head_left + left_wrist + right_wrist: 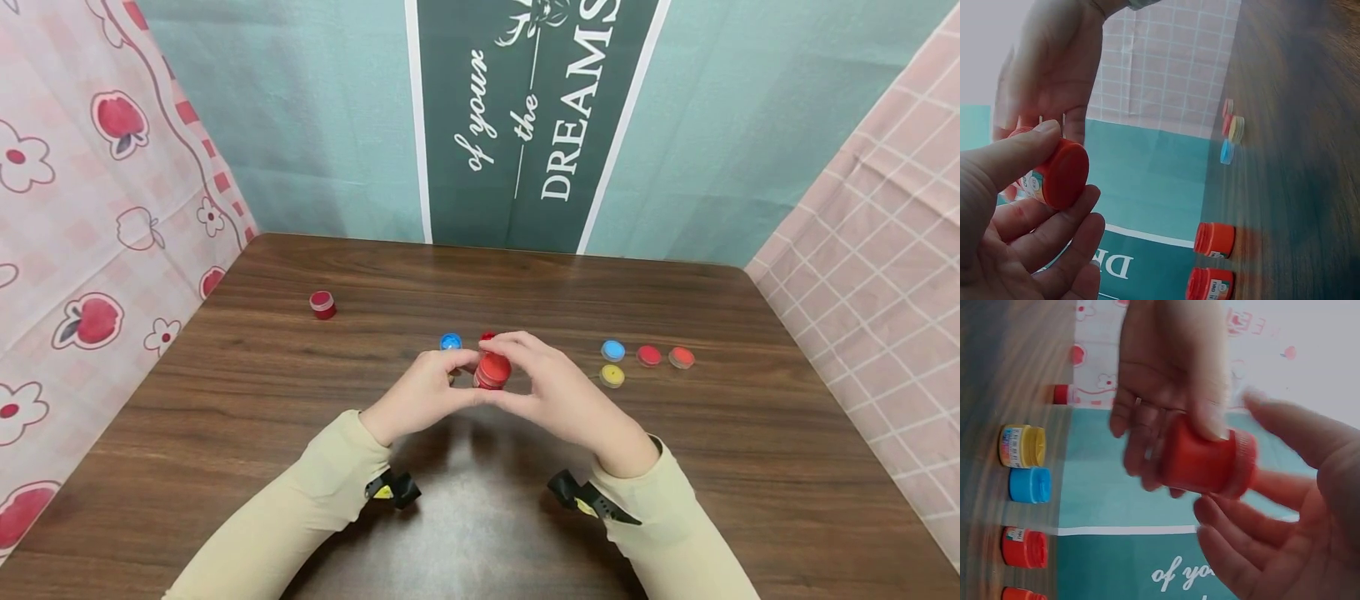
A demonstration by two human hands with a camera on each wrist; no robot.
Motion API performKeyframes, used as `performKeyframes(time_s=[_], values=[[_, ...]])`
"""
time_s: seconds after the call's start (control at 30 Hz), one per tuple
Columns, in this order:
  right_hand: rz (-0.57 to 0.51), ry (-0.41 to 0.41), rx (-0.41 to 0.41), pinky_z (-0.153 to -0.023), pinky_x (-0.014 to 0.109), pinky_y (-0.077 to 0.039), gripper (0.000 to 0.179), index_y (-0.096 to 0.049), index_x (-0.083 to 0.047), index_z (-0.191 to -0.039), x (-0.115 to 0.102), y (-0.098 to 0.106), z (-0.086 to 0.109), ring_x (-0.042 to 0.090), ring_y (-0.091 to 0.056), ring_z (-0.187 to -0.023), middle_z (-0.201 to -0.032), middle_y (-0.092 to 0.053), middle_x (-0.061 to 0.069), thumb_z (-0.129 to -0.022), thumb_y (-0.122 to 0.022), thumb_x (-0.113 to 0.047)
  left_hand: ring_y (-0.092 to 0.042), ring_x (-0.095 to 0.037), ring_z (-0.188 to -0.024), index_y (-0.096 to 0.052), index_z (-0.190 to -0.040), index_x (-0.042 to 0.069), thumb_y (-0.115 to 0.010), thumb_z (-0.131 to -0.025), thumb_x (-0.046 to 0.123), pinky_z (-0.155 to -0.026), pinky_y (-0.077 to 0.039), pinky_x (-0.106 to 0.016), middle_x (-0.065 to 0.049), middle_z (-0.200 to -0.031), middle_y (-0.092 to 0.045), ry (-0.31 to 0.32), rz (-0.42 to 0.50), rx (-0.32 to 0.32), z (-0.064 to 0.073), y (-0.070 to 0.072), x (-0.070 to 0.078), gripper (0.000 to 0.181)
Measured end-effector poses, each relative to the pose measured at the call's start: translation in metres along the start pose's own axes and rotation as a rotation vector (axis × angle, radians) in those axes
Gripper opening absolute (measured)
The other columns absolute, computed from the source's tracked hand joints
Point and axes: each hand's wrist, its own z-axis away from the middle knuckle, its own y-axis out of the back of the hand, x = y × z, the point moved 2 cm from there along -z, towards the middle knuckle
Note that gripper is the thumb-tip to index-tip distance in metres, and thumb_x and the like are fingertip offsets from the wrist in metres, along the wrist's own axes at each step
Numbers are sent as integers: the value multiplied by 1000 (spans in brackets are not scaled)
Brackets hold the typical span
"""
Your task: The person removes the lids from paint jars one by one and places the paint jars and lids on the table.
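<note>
My left hand (pixel 423 390) grips a small red paint jar (pixel 1200 456), its thumb and fingers curled round the body. The ridged lid (pixel 1245 464) is on the jar and faces my right hand (pixel 562 396). In the right wrist view, that hand's fingers are spread around the lid, with the thumb standing apart from it. The jar's smooth red base (pixel 1067 176) shows in the left wrist view. Beyond the hands stand uncapped jars in a row: yellow (pixel 1022 446), blue (pixel 1030 485), red (pixel 1025 547) and orange-red (pixel 1022 594).
Several loose lids lie at the right of the wooden table (pixel 750 450): blue (pixel 612 350), red (pixel 648 356), orange-red (pixel 681 357) and yellow (pixel 612 376). A dark red lidded jar (pixel 322 305) stands at the back left. Cloth hangs behind and on both sides.
</note>
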Motion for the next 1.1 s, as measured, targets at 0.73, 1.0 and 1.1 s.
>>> performKeyframes(time_s=[0.73,1.0,1.1], values=[[-113,34,-69,-74,27,-50,49,-55,-7,-128,-3,4,0,13,-58,-92,-118,-61,4,-82,-71,-5,-56,-13,-90,-67,-107,13,-75,-79,26,-74,-49,-32,8,-94,-66,9,37,-3,1,1,0,31],[1,-42,79,-70,26,-50,44,-65,-7,-112,-2,-3,-3,13,-56,-86,-102,-57,1,-74,-80,-23,-56,-16,-89,-67,-108,13,-76,-79,25,-70,-49,-32,7,-94,-66,8,30,12,1,0,0,32],[-29,-3,41,-77,28,-51,42,-63,-7,-118,-2,-1,-1,14,-57,-94,-109,-59,3,-78,-76,-13,-56,-18,-89,-67,-106,13,-75,-79,26,-70,-49,-31,7,-92,-66,14,36,5,1,1,-1,31]])
